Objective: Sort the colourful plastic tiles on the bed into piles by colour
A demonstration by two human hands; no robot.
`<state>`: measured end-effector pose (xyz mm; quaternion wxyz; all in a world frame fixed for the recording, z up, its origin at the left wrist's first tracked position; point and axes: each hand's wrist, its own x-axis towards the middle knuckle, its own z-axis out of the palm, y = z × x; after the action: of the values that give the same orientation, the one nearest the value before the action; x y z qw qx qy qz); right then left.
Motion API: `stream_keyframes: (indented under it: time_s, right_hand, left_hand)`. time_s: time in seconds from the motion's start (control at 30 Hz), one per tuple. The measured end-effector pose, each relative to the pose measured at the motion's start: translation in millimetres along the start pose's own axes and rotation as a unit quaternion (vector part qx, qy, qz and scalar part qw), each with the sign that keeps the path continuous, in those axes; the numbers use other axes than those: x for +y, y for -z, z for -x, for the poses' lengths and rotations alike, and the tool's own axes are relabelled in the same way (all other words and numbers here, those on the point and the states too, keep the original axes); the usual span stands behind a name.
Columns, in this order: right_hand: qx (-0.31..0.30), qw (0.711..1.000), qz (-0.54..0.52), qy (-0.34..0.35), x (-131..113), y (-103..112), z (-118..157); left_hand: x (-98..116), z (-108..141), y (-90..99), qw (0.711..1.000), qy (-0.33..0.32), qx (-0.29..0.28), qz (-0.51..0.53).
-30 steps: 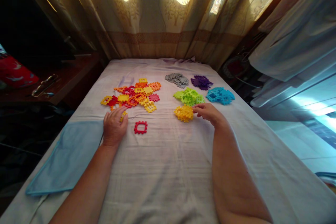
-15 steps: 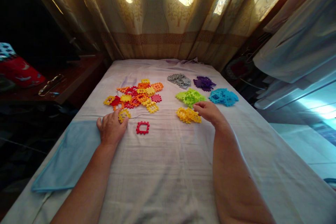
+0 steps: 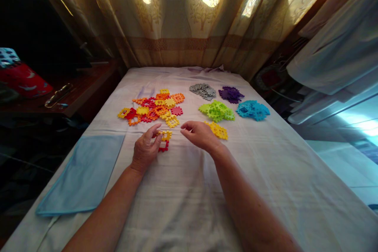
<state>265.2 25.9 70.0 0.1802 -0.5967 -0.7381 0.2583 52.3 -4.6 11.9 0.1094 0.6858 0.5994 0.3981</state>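
Between thumb and fingers, my left hand (image 3: 145,147) pinches a yellow toothed building tile (image 3: 166,136), held over a red square frame tile (image 3: 164,149) on the sheet. My right hand (image 3: 198,136) is just to the right, its thumb and fingertips apart with nothing visible between them. Its wrist side partly covers a small yellow pile of tiles (image 3: 219,130). Beyond my left hand spreads a mixed heap of red, orange and yellow tiles (image 3: 153,109).
Sorted piles lie at the back right: lime green tiles (image 3: 217,111), grey tiles (image 3: 203,91), purple tiles (image 3: 231,94) and blue tiles (image 3: 253,110). A light blue cloth (image 3: 81,175) covers the left edge of the sheet-covered surface (image 3: 180,208). A curtain (image 3: 177,27) hangs behind.
My left hand has lifted the yellow tile from beside the heap and brought it right, above the red frame tile. My right hand has moved left from the yellow pile towards it.
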Motion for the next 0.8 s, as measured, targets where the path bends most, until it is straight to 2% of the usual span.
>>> stream_keyframes:
  time_s: [0.17, 0.4, 0.47, 0.57, 0.7, 0.8]
  right_hand:
    - [-0.023, 0.999, -0.001, 0.028, -17.3, -16.9, 3.5]
    - [-0.023, 0.998, -0.010, 0.060, -18.4, -16.7, 1.6]
    - [-0.011, 0.998, -0.029, 0.055, -8.5, -7.0, -0.7]
    - [0.011, 0.998, -0.058, 0.019, 19.5, 21.9, -0.8]
    - [-0.033, 0.990, -0.113, -0.073, 64.4, 66.0, 9.8]
    - [-0.059, 0.978, -0.150, -0.129, 86.5, 82.9, 19.5]
  left_hand:
    - [2.3, 1.1, 0.7, 1.000, -0.016, -0.012, 0.000]
    - [1.0, 2.4, -2.0, 0.999, -0.036, -0.017, -0.002]
    - [-1.0, 1.7, -2.2, 0.999, -0.038, -0.024, 0.011]
    - [-4.7, -0.5, -2.0, 0.997, -0.067, -0.042, 0.009]
    - [-9.0, -2.9, -3.3, 0.988, -0.129, -0.087, -0.026]
    - [-10.5, -2.5, -5.5, 0.980, -0.149, -0.119, -0.064]
